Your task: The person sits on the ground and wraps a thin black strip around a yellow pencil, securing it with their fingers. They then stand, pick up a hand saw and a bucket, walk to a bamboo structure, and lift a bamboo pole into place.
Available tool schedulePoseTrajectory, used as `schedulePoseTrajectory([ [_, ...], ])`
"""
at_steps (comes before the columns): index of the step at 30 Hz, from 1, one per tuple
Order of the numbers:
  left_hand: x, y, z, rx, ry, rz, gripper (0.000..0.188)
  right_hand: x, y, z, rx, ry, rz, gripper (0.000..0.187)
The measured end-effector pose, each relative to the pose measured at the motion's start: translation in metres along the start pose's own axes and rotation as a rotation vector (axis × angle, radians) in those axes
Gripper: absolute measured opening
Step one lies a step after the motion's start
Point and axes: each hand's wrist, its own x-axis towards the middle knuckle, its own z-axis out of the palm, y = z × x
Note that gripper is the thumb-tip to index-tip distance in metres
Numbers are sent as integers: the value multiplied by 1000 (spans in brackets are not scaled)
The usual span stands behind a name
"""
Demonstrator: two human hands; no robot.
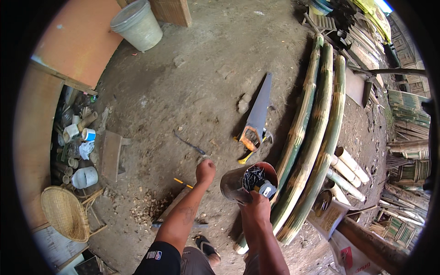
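Observation:
My right hand [257, 208] grips the near rim of a round, rusty-looking can [234, 184]. Inside the can lie many dark nails [253, 177] and what looks like a grey and black tape measure [267, 188]. To its left, my left hand [206, 172] is closed in a fist above the dirt floor; whatever its fingers may hold is hidden. Just beyond that fist lies a thin dark tool [190, 142] with a handle. A handsaw [259, 114] with an orange-brown handle rests farther off, partly over a yellow-handled hammer [246, 158].
Three long green bamboo poles [306, 151] lie side by side to the right, with shorter cut pieces [350, 167] beyond. A yellow and black stick [183, 183] lies near wood chips [149, 208]. At left stand a woven round seat [64, 213], cups and a grey bucket [137, 27].

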Motion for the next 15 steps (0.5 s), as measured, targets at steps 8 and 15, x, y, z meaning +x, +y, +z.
schedulePoseTrajectory([
  [8, 155, 138, 185, 332, -281, -96, 45, 136, 11, -78, 243, 33, 187, 27],
  [15, 158, 164, 197, 441, -485, -396, 37, 184, 36, -137, 226, 79, 235, 28],
])
